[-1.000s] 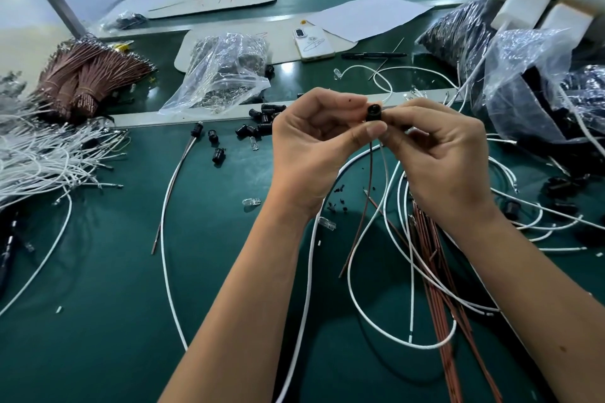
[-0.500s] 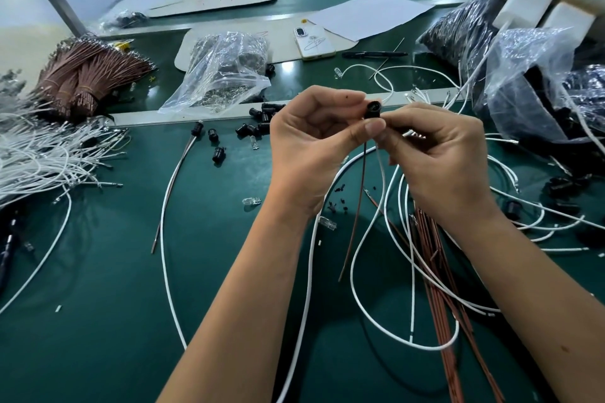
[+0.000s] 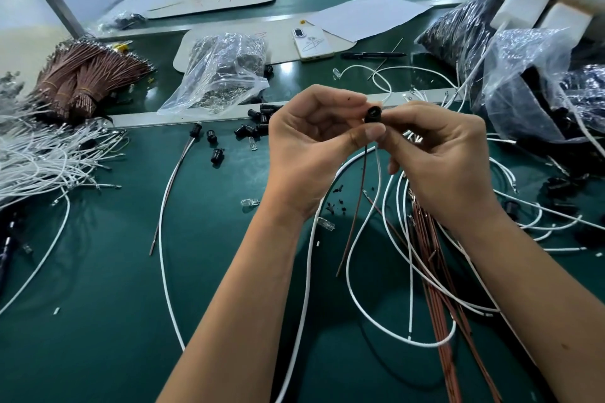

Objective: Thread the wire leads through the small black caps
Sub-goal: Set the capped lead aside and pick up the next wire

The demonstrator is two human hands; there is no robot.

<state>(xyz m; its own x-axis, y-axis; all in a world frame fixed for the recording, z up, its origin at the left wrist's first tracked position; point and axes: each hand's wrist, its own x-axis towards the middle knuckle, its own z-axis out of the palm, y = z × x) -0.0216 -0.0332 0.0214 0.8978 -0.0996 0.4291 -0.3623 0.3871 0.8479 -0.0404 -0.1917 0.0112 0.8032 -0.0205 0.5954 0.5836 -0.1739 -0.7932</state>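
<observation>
A small black cap (image 3: pixel 373 113) is held above the green table, pinched between the thumb and fingers of my left hand (image 3: pixel 314 147). My right hand (image 3: pixel 435 154) meets it from the right, fingertips pinched at the cap. A brown wire (image 3: pixel 355 206) and a white wire (image 3: pixel 366 222) hang down from under the cap to the table. Several loose black caps (image 3: pixel 252 129) lie on the mat beyond my left hand. One finished cap with its two wires (image 3: pixel 195 129) lies to their left.
A heap of white wires (image 3: pixel 42 157) and bundled brown wires (image 3: pixel 82 75) sit at the left. Clear bags (image 3: pixel 222 75) and dark bags (image 3: pixel 523 85) stand behind and to the right. Brown leads (image 3: pixel 435 271), white loops, small clear LEDs (image 3: pixel 250 202), a phone (image 3: pixel 311 42) and a pen lie about.
The brown wire hanging from the cap has swung straighter and dropped lower. Both hands stay at the cap, shifted only slightly.
</observation>
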